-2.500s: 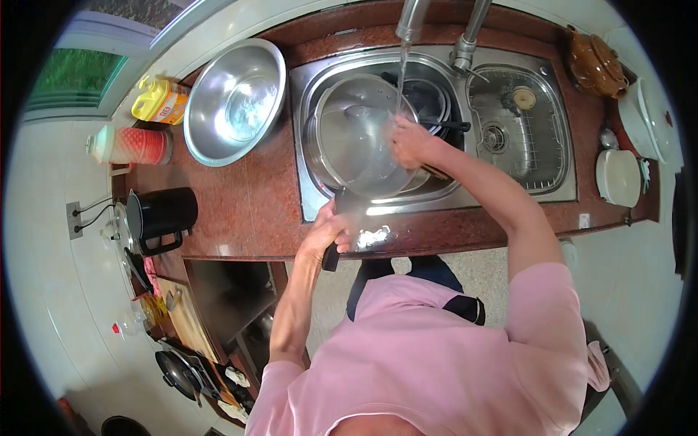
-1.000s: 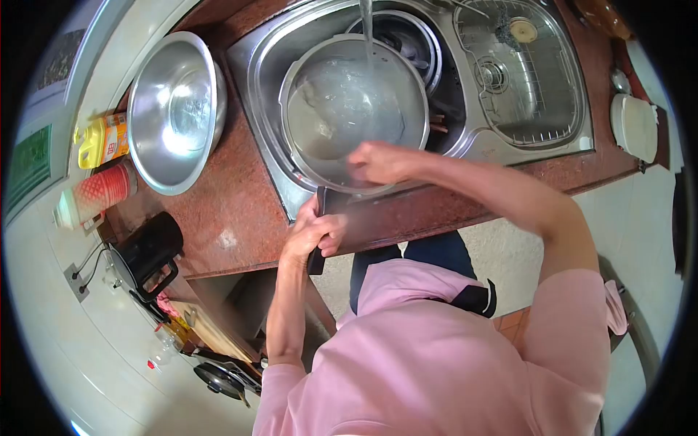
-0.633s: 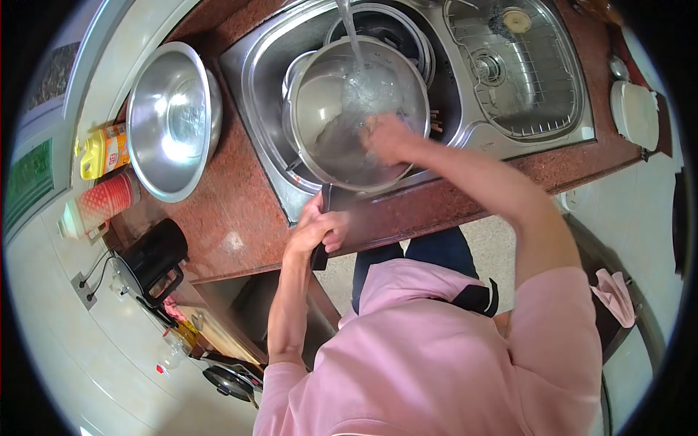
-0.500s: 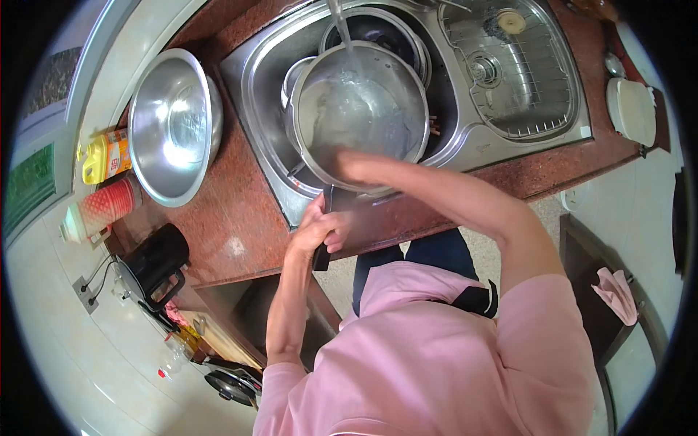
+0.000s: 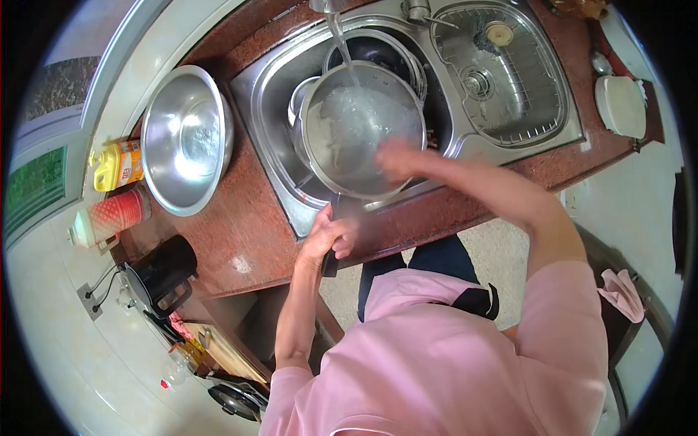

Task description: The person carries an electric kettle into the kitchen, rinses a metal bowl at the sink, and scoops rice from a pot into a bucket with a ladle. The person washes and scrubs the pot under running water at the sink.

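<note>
A large steel pot (image 5: 331, 138) sits over the left sink basin (image 5: 285, 168), with water (image 5: 339, 40) running from the tap into it. My left hand (image 5: 326, 236) is wrapped around the pot's black handle (image 5: 331, 266) at the counter's front edge. Inside the pot, near its right wall, is my right hand (image 5: 398, 160), smeared by motion. Its fingers are too blurred to show whether they hold anything. More steel cookware (image 5: 396, 45) lies under and behind the pot in the basin.
A big steel bowl (image 5: 185, 138) stands on the counter at left, beside a yellow bottle (image 5: 109, 167), a red-and-white container (image 5: 120, 216) and a black kettle (image 5: 161, 269). The right basin (image 5: 509, 109) holds a wire rack and a round scrubber (image 5: 499, 34).
My right hand has moved from the pot's near left side to its right side. The left hand keeps its hold on the handle. The whole view has shifted slightly.
</note>
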The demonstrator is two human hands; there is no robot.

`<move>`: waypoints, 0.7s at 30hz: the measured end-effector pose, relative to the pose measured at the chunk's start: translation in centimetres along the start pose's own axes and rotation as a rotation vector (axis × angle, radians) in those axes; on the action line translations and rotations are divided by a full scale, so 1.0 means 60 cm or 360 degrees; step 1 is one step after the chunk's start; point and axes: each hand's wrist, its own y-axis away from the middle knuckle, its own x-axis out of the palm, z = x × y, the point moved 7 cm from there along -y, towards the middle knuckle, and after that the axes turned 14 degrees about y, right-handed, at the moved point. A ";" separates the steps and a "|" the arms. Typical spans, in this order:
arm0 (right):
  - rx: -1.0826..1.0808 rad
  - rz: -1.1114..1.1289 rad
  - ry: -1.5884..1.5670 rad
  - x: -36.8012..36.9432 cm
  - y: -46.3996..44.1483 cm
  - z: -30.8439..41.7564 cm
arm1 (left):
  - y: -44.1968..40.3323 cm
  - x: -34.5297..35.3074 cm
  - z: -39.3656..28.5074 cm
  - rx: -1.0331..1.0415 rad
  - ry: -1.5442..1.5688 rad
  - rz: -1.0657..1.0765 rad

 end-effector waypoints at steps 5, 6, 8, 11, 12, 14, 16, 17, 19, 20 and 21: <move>-0.0221 -0.0094 -0.0086 -0.010 -0.005 0.008 | 0.006 0.008 -0.003 -0.0025 0.0031 -0.0012; -0.0154 -0.0096 0.0478 -0.042 0.018 -0.024 | 0.007 0.009 -0.004 -0.0019 0.0025 -0.0019; -0.0111 -0.0443 0.0903 -0.064 -0.006 -0.071 | 0.008 0.010 -0.003 -0.0015 0.0022 -0.0008; -0.0125 -0.1208 0.1891 -0.130 -0.003 -0.073 | 0.007 0.009 -0.005 -0.0028 -0.0003 0.0009; -0.0067 -0.1291 0.1951 -0.138 0.005 -0.069 | 0.007 0.008 -0.004 -0.0032 -0.0018 0.0022; 0.0138 -0.0713 0.1412 -0.092 -0.010 -0.073 | 0.010 0.008 -0.004 -0.0043 -0.0035 0.0033; 0.0254 -0.0218 0.1011 -0.036 -0.025 -0.064 | 0.010 0.012 -0.006 -0.0037 -0.0034 0.0039; 0.0260 -0.0468 0.1170 -0.050 -0.028 -0.063 | 0.010 0.013 -0.004 -0.0035 -0.0028 0.0039; 0.0274 -0.0976 0.1462 -0.090 -0.020 -0.058 | 0.010 0.008 -0.001 -0.0041 -0.0028 0.0028; 0.0213 -0.1036 0.1631 -0.118 -0.007 -0.058 | 0.010 0.010 -0.002 -0.0036 -0.0025 0.0040; 0.0240 -0.0937 0.1563 -0.108 -0.011 -0.063 | 0.010 0.012 -0.002 -0.0035 -0.0020 0.0052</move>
